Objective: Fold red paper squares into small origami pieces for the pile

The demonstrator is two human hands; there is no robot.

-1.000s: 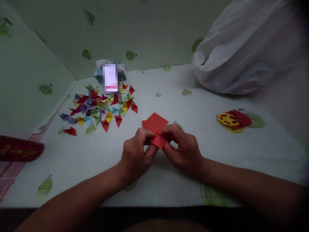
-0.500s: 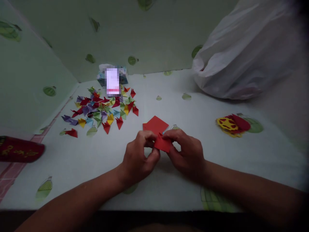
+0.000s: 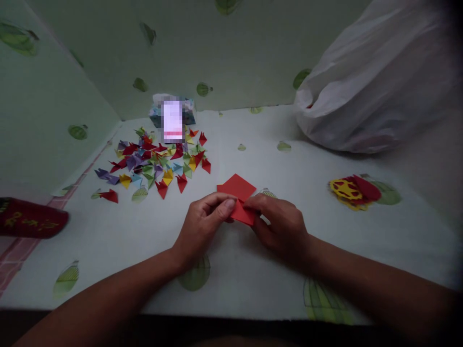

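A small folded piece of red paper [image 3: 243, 215] is held between my two hands, a little above the table. My left hand [image 3: 206, 218] pinches its left side, with the thumb lying on top. The fingertips of my right hand [image 3: 280, 222] grip its right edge; some of those fingers are hidden. Just beyond my hands, flat red paper sheets [image 3: 238, 185] lie on the table. Farther back on the left spreads a pile of small folded paper cranes [image 3: 148, 161] in red, purple, yellow, green and blue.
A tissue box [image 3: 190, 113] stands behind the cranes, with a blurred bright screen [image 3: 172, 119] before it. On the right are a big white plastic bag [image 3: 354, 106] and red and yellow cut-out pieces [image 3: 352, 190]. A dark red object with yellow characters [image 3: 34, 219] lies at the left edge.
My left thumb has moved up from below the red paper onto its top. The right hand keeps its pinch at the right side. The whole view has shifted slightly.
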